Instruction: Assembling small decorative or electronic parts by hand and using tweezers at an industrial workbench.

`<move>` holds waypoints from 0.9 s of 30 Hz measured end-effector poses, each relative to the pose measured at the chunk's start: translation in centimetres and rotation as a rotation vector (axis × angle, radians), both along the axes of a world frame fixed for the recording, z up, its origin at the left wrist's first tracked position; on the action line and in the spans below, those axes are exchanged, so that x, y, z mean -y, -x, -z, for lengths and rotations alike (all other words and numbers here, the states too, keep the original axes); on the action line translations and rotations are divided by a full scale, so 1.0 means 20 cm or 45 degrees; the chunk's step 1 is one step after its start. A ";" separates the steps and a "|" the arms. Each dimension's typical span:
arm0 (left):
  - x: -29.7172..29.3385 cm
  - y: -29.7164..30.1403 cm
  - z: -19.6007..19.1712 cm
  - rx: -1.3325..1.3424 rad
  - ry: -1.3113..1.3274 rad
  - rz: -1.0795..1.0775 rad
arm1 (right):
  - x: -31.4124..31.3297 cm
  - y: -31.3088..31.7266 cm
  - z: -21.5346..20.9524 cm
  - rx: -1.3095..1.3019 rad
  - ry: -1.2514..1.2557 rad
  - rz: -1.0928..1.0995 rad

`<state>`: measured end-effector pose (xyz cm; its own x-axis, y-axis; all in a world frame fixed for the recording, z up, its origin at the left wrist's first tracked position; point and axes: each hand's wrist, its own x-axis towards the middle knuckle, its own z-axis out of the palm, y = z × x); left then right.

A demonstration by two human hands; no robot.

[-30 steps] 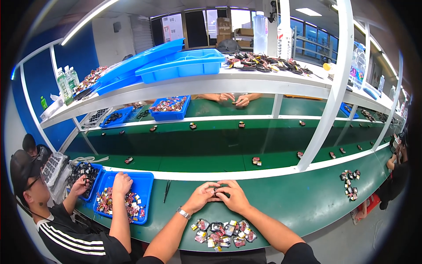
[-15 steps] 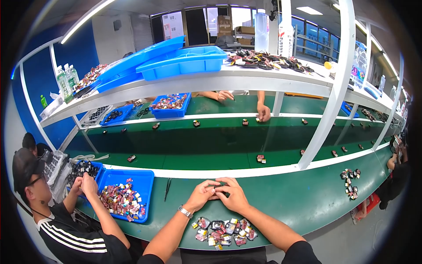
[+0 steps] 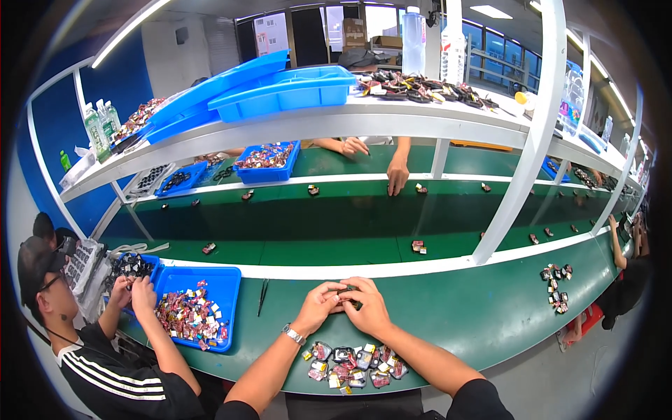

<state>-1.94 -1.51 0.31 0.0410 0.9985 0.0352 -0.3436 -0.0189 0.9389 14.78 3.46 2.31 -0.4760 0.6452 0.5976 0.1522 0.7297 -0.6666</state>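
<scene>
To the right of the wide blue tray (image 3: 225, 282) on the green desk (image 3: 448, 315), the left hand (image 3: 320, 306) and right hand (image 3: 365, 302) together grasp a small dark piece (image 3: 355, 305), largely covered by their fingers. Tweezers (image 3: 262, 297) lie just beside the tray, between it and the hands. Right of the tray, between the forearms, lies a cluster of black, red and white units (image 3: 357, 360); another group (image 3: 556, 287) sits well apart, far to its right. Beyond the tray, a white rail (image 3: 308, 271) divides desk from green belt (image 3: 336, 245); farther right, a slanting white post (image 3: 507, 185) blocks part of that belt. A co-worker (image 3: 119, 371) sits left of the tray.
</scene>
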 end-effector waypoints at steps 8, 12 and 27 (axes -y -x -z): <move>0.00 -0.02 -0.04 0.048 0.052 -0.011 | -0.02 -0.01 -0.06 -0.022 -0.135 0.062; 0.00 -0.02 -0.04 0.061 0.047 -0.002 | -0.03 -0.01 -0.05 -0.032 -0.254 0.069; -0.01 -0.01 -0.01 0.069 0.073 -0.018 | -0.02 0.00 -0.03 0.079 -0.422 0.158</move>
